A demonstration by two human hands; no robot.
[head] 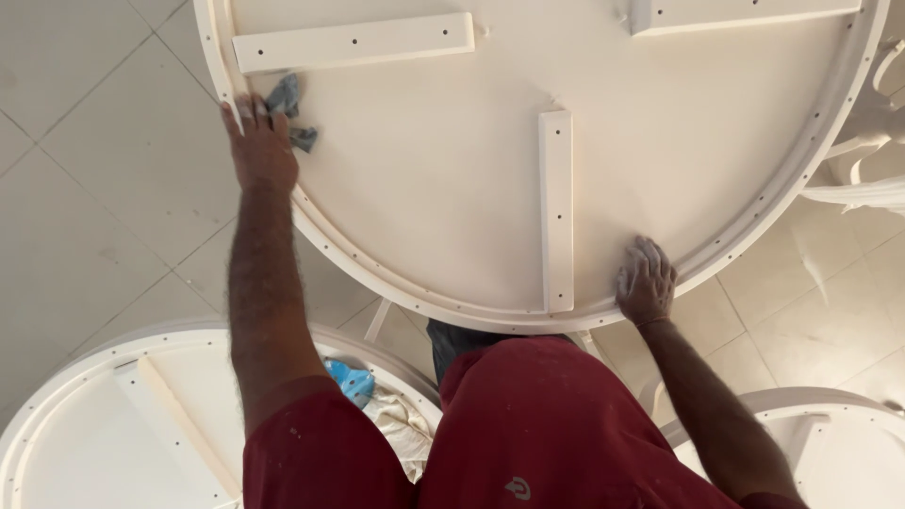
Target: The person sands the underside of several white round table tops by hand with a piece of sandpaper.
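I am leaning over a big round cream panel [424,188] that is lying face down in front of me, above the tiled floor [85,170]. My left hand [259,141] is resting flat on its left rim, fingers stretched forward and a little apart, just beside a small grey rag [287,104] that is lying on the panel. My right hand [646,281] is pressing on the lower right rim, fingers bent and close together; I cannot tell if something is under it. Both hands are dusty.

I am thinking the risk is in the balance. I am not seeing what is carrying the panel, so if I am pushing harder on one rim, it could be tipping or sliding off toward the floor. Dusty hands could be slipping on the smooth paint. The rag is loose and could be falling off. Another round panel [85,424] is standing near my left leg, and a shifting edge could be knocking and scratching it.
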